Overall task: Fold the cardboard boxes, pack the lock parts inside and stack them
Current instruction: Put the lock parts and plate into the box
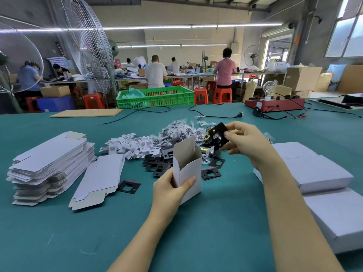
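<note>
While gripping an upright, open-topped folded box (188, 169) mid-surface with the left hand (170, 190), pinching a black lock plate (218, 135) just above and beyond it in the right hand (245, 140). Flat blanks (51, 161) stacked toward the left edge; closed boxes (314, 173) along the right edge.

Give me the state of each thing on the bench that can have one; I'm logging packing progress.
Held box: folded, upright, top flap open.
Left hand: grips the held box.
Right hand: pinches a black plate.
Black plate: lifted above the box, not inside.
Flat blanks: unfolded, stacked.
Finished boxes: closed, lying at right.
Light bulb: unlit.
</note>
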{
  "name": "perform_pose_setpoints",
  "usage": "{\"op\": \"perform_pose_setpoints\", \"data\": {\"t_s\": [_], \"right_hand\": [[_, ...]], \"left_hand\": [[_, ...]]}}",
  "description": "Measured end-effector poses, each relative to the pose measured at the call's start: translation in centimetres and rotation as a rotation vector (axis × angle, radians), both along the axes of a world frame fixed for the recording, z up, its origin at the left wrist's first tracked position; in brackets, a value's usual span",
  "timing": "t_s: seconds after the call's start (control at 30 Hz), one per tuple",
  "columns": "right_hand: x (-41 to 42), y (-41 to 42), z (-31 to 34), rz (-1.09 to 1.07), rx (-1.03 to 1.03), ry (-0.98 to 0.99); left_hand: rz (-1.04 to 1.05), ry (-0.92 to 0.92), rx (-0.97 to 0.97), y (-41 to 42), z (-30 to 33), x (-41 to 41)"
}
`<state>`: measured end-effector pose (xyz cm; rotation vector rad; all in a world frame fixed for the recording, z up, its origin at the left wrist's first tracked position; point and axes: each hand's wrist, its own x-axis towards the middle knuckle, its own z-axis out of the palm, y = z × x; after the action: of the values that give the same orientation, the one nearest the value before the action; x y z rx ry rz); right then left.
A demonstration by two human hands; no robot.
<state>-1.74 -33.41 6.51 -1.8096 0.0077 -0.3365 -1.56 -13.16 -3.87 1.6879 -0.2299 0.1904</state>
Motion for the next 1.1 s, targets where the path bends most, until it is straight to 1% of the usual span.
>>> {"op": "perform_pose_setpoints", "data": {"t_s": [0.13,0.23,0.3,0.47,0.53,0.6,0.67,0.73,0.77,0.83,0.87,0.9,0.97,1.1], "right_hand": [[-0.9,0.4,1.3,0.055,-0.058,0.013],[-1.1,0.5,1.6,0.054,0.004,0.062],[-1.3,0.5,1.8,0.063,-0.016,0.062],[-2.0,1.0,2.8,0.094,-0.132,-0.042],[-2.1,1.4,3.2,0.073,-0.207,-0.088],[-2.0,1.9,3.4,0.013,-0.239,-0.121],[-1.9,2.5,3.5,-0.051,-0.176,-0.110],[-1.9,3.0,3.6,-0.046,-0.030,-0.035],[-1.9,3.2,3.6,0.002,0.072,0.016],[-2.1,3.2,3.7,0.176,0.287,0.100],[-2.1,3.1,3.6,0.259,0.349,0.112],[-2.2,2.9,3.5,0.315,0.362,0.098],[-2.2,2.6,3.3,0.329,0.266,0.026],[-2.3,2.5,3.4,0.179,0.031,-0.123]], "left_hand": [[-0.010,0.013,-0.025,0.1,-0.1,0.1],[-0.018,0.023,-0.037,0.1,-0.1,0.1],[-0.027,0.030,-0.045,0.2,-0.1,0.1],[-0.070,0.037,-0.074,0.2,-0.1,0.2],[-0.078,0.041,-0.084,0.2,0.0,0.1],[-0.082,0.043,-0.091,0.2,0.0,0.2],[-0.085,0.040,-0.088,0.2,-0.1,0.2],[-0.085,0.037,-0.088,0.3,-0.1,0.2],[-0.086,0.035,-0.088,0.3,-0.1,0.2],[-0.083,0.032,-0.086,0.3,-0.1,0.2],[-0.083,0.031,-0.085,0.3,-0.1,0.2],[-0.085,0.032,-0.085,0.3,-0.1,0.2],[-0.088,0.039,-0.085,0.3,-0.1,0.3],[-0.087,0.052,-0.099,0.3,0.0,0.2]]}}
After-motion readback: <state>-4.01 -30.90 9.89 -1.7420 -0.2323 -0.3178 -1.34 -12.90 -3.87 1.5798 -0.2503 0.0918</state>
